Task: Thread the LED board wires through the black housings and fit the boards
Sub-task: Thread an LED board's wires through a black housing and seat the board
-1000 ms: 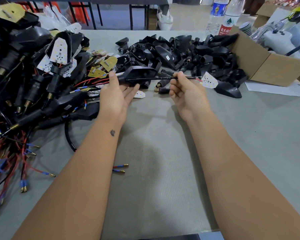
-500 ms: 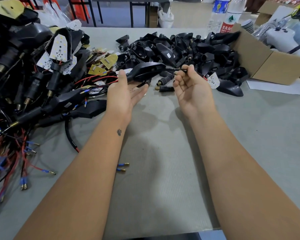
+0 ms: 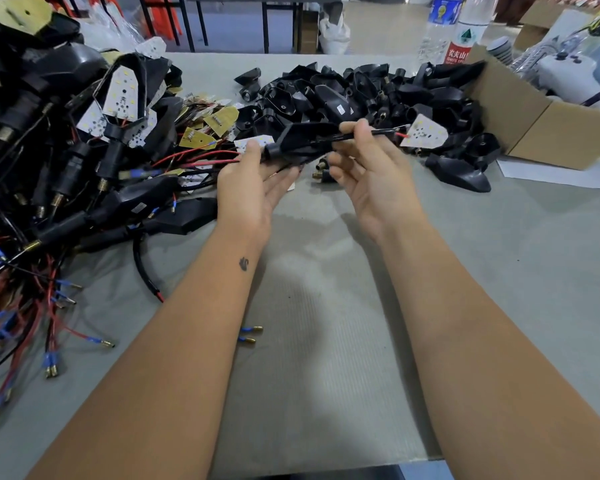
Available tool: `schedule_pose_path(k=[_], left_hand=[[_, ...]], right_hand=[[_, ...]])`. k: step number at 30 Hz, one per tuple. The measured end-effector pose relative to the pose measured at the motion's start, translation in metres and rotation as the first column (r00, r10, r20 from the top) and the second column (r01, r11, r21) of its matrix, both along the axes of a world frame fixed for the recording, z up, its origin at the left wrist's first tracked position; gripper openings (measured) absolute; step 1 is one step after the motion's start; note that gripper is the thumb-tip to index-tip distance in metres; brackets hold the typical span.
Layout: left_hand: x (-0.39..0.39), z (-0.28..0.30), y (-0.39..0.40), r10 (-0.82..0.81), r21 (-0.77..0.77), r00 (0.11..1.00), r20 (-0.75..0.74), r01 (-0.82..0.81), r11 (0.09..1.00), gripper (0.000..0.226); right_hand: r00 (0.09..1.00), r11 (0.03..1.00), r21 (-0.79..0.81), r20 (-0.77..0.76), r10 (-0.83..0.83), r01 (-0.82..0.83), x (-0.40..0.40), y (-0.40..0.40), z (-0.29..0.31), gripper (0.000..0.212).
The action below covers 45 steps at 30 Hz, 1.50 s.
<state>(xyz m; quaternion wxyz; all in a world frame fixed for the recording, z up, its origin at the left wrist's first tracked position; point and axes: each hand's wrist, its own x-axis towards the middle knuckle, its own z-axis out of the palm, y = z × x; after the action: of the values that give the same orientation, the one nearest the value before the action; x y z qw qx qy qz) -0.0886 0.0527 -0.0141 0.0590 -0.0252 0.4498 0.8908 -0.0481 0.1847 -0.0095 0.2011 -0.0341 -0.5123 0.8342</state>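
Observation:
My left hand holds a black housing by its narrow stem end, palm up. A black sleeved wire runs out of the housing's wide end to the right, and my right hand pinches it between thumb and fingertips. A white LED board hangs at the wire's far end, joined by a short red lead. Red wires trail left from the housing's stem.
A heap of empty black housings lies behind my hands. Finished units and loose wires with blue terminals pile up at the left. An open cardboard box stands at the right, two water bottles behind it. Two loose terminals lie near.
Both hands have lifted the housing slightly and drawn closer together. The right hand has slid along the wire toward the housing, and the LED board hangs nearer.

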Motion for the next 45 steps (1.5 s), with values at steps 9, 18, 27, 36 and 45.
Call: schedule_pose_path(k=[9, 18, 27, 36, 45], left_hand=[[0.008, -0.002, 0.008, -0.187, -0.010, 0.981, -0.052, 0.187, 0.982, 0.030], [0.005, -0.003, 0.004, 0.028, -0.011, 0.998, -0.062, -0.029, 1.000, 0.023], [0.002, 0.000, 0.002, 0.099, 0.139, 0.995, 0.033, -0.103, 0.985, 0.025], [0.000, 0.000, 0.004, 0.044, -0.021, 0.999, -0.004, -0.044, 0.999, 0.013], [0.000, -0.006, 0.009, -0.146, -0.146, 0.986, -0.075, 0.134, 0.980, 0.016]], right_hand=[[0.992, 0.980, 0.195, 0.115, -0.050, 0.027, -0.005, -0.004, -0.005, 0.025], [0.957, 0.943, 0.251, 0.244, 0.155, -0.217, 0.001, -0.002, -0.001, 0.017], [0.984, 0.999, 0.033, 0.181, 0.003, -0.009, -0.004, 0.000, 0.000, 0.017], [0.944, 0.935, 0.252, 0.153, -0.293, 0.249, -0.001, 0.008, -0.001, 0.012], [0.945, 0.854, 0.478, 0.131, -0.300, 0.205, -0.001, -0.003, -0.004, 0.018]])
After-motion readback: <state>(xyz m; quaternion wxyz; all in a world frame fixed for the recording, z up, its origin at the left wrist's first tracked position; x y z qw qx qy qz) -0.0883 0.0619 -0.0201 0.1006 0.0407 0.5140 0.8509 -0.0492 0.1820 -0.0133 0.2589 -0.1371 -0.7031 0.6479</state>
